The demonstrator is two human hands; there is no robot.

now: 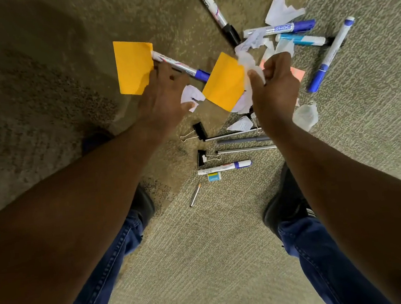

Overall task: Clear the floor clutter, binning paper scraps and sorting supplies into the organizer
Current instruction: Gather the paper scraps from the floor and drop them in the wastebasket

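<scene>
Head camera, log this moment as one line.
right hand: grips white paper scraps | left hand: open above orange paper | markers on carpet

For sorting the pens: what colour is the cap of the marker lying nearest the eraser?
Blue cap, on a white marker; head view.

Count on the floor: six markers (215, 6) — one black-capped, four blue-capped, one light blue. Two orange paper sheets (132, 67). Two black binder clips (198, 129). One pencil (195, 195). One small eraser (214, 176). Three thin grey pens or rods (242, 140). One pink note (297, 73), partly hidden. White paper scraps (281, 11): several, exact number indeterminate.
</scene>
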